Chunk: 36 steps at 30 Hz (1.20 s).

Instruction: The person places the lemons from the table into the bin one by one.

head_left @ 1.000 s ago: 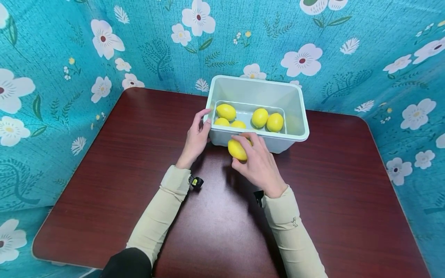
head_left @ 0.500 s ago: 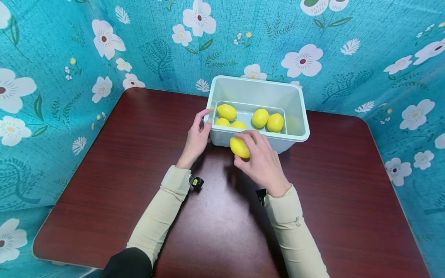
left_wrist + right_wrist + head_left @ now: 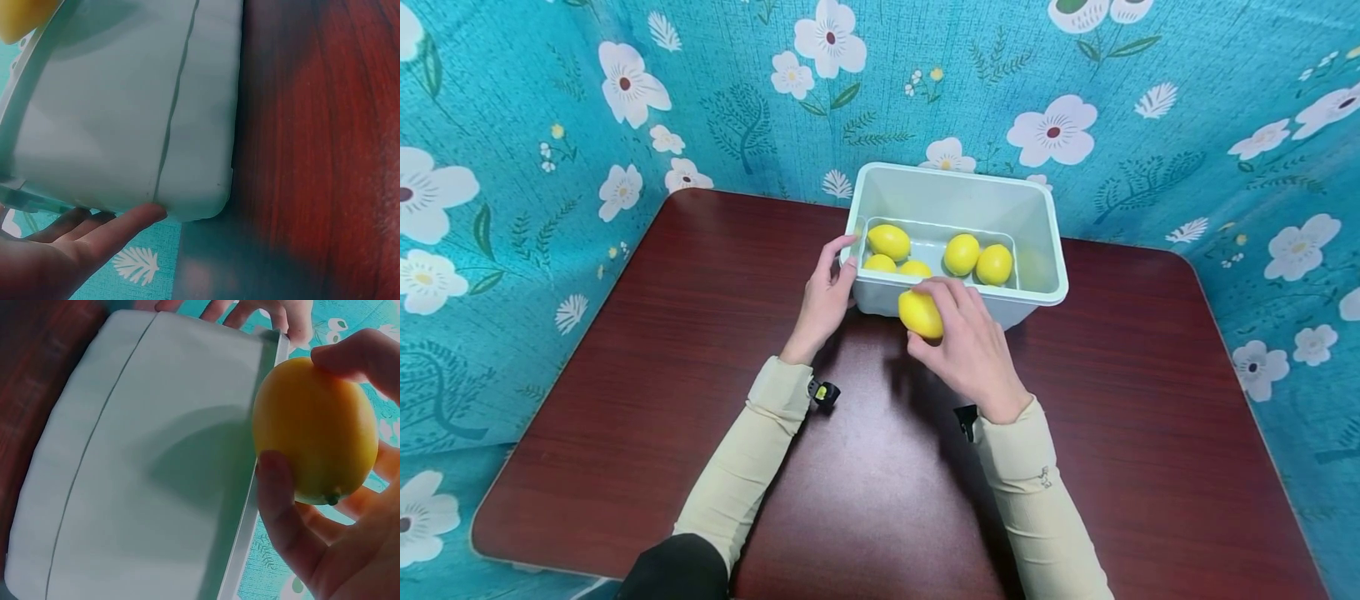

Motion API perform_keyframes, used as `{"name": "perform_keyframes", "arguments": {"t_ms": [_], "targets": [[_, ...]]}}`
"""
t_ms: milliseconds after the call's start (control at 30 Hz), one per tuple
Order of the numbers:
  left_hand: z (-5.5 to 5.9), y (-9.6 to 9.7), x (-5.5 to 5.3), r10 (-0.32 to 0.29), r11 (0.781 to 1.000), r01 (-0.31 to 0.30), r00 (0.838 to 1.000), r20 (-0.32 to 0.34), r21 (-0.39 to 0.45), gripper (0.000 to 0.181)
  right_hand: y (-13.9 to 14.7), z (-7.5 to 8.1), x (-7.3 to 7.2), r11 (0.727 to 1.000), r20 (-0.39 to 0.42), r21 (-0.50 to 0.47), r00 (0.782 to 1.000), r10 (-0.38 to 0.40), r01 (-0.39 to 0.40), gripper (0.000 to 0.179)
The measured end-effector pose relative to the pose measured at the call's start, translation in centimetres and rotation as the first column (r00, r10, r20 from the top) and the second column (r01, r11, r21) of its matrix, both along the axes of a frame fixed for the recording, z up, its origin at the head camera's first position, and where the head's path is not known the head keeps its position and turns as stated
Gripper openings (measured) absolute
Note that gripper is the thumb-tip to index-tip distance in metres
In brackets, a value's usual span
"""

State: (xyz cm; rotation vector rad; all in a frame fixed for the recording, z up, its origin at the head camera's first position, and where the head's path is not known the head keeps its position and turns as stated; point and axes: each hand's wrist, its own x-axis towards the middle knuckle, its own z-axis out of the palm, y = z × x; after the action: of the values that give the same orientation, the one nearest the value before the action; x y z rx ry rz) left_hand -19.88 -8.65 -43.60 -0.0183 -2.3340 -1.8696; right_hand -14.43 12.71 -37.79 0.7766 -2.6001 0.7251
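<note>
A yellow lemon [image 3: 921,314] is held by my right hand [image 3: 966,337], pinched between thumb and fingers in front of the bin's near wall. In the right wrist view the lemon [image 3: 315,431] shows its stem end, low beside the bin's rim. My left hand [image 3: 823,296] touches the left end of the pale green plastic bin [image 3: 955,179]; in the left wrist view its fingers [image 3: 119,234] lie fairly straight against the bin's side. Inside the bin lie several lemons [image 3: 888,242], some to the left and some to the right, the nearest partly hidden by the front rim.
The bin stands on a dark red-brown wooden table [image 3: 700,333], close to its back edge. Behind and at both sides hangs a teal flowered cloth [image 3: 737,108]. A black object [image 3: 673,568] shows at the lower left.
My right hand has shifted slightly right and up with the lemon in its grip. The left hand, the bin and the lemons inside stay in place.
</note>
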Motion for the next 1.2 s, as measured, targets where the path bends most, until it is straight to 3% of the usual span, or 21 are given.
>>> {"name": "perform_keyframes", "arguments": {"t_ms": [700,1200], "targets": [[0.1,-0.1,0.1,0.001,1.000,-0.001,1.000,0.006,-0.003,0.038,0.0,0.8,-0.5,1.000,-0.019,-0.004,1.000,0.012,-0.013,0.046],[0.1,-0.1,0.1,-0.005,1.000,0.005,1.000,0.019,0.007,0.038,0.1,2.3,-1.0,1.000,-0.043,-0.014,0.999,-0.002,0.001,0.047]]}}
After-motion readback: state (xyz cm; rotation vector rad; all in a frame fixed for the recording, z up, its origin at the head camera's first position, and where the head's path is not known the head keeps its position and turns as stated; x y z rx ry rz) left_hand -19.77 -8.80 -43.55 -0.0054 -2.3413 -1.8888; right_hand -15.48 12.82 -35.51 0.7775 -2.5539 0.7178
